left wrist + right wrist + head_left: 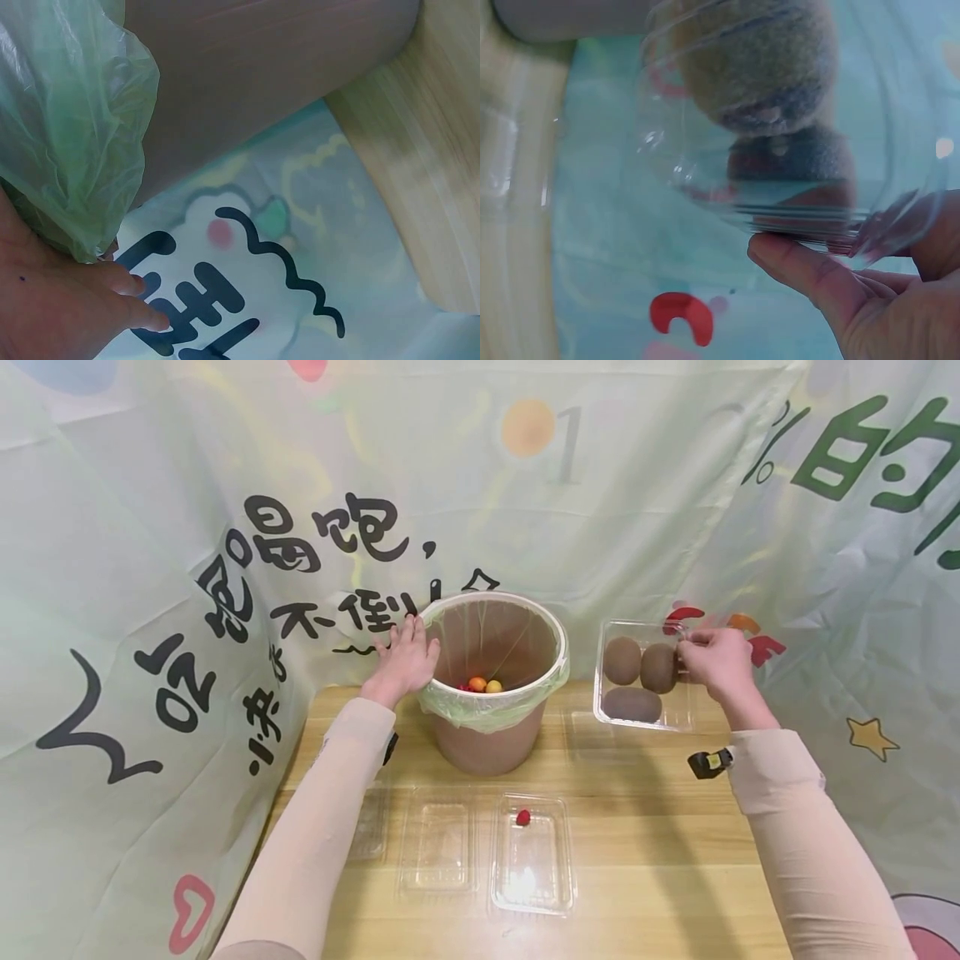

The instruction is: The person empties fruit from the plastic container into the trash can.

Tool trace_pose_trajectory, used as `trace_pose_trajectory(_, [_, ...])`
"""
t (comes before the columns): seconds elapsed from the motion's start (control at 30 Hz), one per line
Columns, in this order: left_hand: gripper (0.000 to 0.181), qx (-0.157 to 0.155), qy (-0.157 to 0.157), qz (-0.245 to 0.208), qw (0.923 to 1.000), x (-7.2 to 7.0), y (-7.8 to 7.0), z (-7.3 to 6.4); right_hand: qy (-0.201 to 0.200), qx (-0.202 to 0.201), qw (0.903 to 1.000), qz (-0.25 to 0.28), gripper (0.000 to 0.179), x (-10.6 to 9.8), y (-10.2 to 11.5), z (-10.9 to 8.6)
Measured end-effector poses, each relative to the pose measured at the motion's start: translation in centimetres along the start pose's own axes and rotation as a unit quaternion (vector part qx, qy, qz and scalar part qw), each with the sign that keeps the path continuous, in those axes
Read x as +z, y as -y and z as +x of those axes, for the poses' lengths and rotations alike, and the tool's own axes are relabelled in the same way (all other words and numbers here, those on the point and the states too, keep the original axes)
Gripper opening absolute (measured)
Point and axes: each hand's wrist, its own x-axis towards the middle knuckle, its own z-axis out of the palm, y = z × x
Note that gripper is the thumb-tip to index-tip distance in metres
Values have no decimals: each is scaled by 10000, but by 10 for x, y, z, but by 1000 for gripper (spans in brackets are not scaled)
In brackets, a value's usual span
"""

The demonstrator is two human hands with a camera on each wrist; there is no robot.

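Note:
My right hand [720, 662] pinches the right side of a clear plastic container [678, 714], held up to the right of the bin. Three brown fuzzy kiwis [632, 704] lie inside it. In the right wrist view, fingers and thumb grip the container's edge below the kiwis [765, 60]. A brown bin [487, 747] with a white rim and a green plastic liner [480, 717] stands on the table. My left hand [405, 662] rests at its left rim, fingers spread. Small orange [477, 684], yellow [493, 687] and red fruits sit in the bin.
Near the front, a clear tray [532, 902] holds one red berry [522, 817]. To its left lies another clear tray [438, 889], then one partly behind my left arm [367, 831]. Another clear tray [588, 747] lies right of the bin. Printed cloth [637, 468] surrounds the wooden table [637, 877].

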Motion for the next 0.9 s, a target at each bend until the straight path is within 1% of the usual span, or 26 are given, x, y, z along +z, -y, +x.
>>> trace_pose_trajectory(0.1, [73,0,11,-5,10000,0,1,1,-16,-87,10000,30,41,0,10,4])
trace_pose_trajectory(0.3, [73,-19,41,14,10000,0,0,0,-98,-106,9999,15,38,4,27,10])
trace_pose_trajectory(0.37, [73,-28,37,24,10000,-1,-1,0,-108,-126,9998,106,37,6,32,13])
trace_pose_trajectory(0.57, [73,-17,46,7,10000,-1,-1,0,6,-28,9994,348,44,10,54,22])
trace_pose_trajectory(0.63, [73,-13,43,-9,10000,-1,-1,0,6,-34,9992,392,44,14,62,24])
trace_pose_trajectory(0.8, [73,-27,26,-24,10000,-2,-1,-1,-56,-210,9986,492,37,25,82,31])
trace_pose_trajectory(0.9, [73,-26,26,-20,10000,-2,-1,-1,-151,-332,9987,357,35,29,92,35])
